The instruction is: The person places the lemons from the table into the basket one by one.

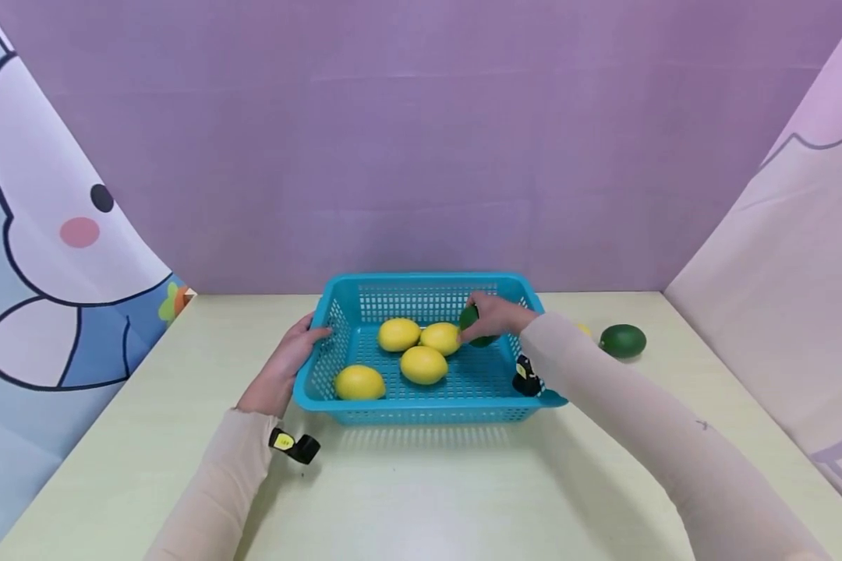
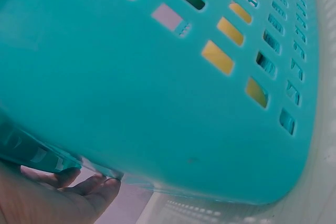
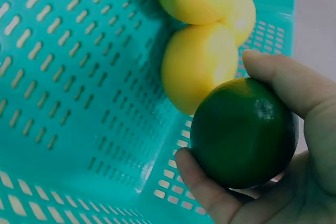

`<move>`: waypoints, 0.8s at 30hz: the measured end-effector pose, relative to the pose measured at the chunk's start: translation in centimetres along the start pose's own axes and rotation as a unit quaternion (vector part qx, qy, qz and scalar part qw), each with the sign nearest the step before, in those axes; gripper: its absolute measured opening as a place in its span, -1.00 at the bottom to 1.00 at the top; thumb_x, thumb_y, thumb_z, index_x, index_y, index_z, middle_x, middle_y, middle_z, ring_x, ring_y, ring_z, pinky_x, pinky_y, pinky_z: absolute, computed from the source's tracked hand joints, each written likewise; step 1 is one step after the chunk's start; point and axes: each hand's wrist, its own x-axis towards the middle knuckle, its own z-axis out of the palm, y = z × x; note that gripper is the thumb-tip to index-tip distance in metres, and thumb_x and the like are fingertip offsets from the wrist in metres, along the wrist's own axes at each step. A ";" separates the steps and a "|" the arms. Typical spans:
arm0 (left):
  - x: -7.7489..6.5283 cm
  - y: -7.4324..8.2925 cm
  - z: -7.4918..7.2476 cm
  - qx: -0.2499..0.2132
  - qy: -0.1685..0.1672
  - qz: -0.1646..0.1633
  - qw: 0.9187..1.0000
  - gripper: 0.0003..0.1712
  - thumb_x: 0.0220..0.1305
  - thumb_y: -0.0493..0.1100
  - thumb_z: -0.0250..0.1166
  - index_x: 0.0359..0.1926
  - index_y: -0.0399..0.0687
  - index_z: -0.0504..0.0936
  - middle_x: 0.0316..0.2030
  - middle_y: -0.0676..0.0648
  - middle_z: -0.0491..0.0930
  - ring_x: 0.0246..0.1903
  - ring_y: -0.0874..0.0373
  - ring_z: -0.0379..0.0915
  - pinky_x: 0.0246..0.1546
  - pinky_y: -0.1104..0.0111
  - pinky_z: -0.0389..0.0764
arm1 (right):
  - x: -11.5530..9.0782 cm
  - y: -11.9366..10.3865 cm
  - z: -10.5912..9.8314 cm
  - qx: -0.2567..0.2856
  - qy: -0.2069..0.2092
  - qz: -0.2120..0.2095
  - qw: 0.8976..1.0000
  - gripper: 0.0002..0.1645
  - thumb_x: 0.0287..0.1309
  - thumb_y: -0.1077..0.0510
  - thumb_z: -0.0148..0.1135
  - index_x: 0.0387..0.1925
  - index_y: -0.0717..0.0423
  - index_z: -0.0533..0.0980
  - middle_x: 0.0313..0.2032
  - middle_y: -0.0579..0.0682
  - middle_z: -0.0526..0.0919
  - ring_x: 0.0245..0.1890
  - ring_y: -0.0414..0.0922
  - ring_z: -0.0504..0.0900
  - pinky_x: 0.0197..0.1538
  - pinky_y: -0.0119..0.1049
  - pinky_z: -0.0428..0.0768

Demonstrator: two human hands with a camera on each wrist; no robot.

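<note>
A blue-green plastic basket with slotted walls stands on the table. My left hand grips its left rim, thumb over the top edge and fingers outside. Inside the basket, my right hand holds a dark green lime between thumb and fingers, above the floor at the right half. Right beside the lime, a lemon lies with two others, a back lemon and a front lemon, in a cluster. Apart from these, one more lemon sits in the front left corner.
Another dark green lime lies on the table to the right of the basket. Next to it, a yellow fruit is mostly hidden behind my right sleeve. A purple cloth backdrop rises behind the table.
</note>
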 end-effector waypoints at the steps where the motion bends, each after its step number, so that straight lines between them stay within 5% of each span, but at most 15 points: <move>1: 0.0 0.0 0.1 -0.001 -0.002 0.001 1.000 -0.31 0.44 -0.25 -0.13 0.48 -0.10 -0.18 0.44 -0.24 -0.06 0.38 -0.21 -0.06 0.29 -0.06 0.14 | 0.1 0.1 0.2 0.001 -0.003 0.003 1.000 -0.23 0.06 0.00 0.33 0.20 0.21 0.20 0.00 0.18 0.43 -0.09 0.03 0.48 -0.12 -0.19 0.58; 13: 0.5 -0.3 0.6 -0.004 -0.005 -0.005 1.000 -0.32 0.44 -0.24 -0.12 0.48 -0.09 -0.15 0.42 -0.25 -0.01 0.36 -0.22 0.00 0.27 -0.07 0.18 | 0.4 1.5 1.9 -0.054 -0.045 0.047 0.996 -0.12 -0.01 -0.01 0.40 0.25 0.20 0.19 0.14 0.15 0.38 0.03 0.02 0.40 0.09 -0.06 0.46; 24: 0.1 -0.4 0.0 0.001 0.007 -0.001 1.000 -0.32 0.43 -0.24 -0.11 0.48 -0.11 -0.14 0.41 -0.24 0.01 0.35 -0.21 0.03 0.26 -0.05 0.22 | 0.5 1.1 2.3 -0.089 -0.071 0.057 0.992 -0.28 -0.06 -0.02 0.43 0.09 0.10 0.30 -0.12 0.04 0.45 -0.13 -0.03 0.42 -0.04 -0.14 0.49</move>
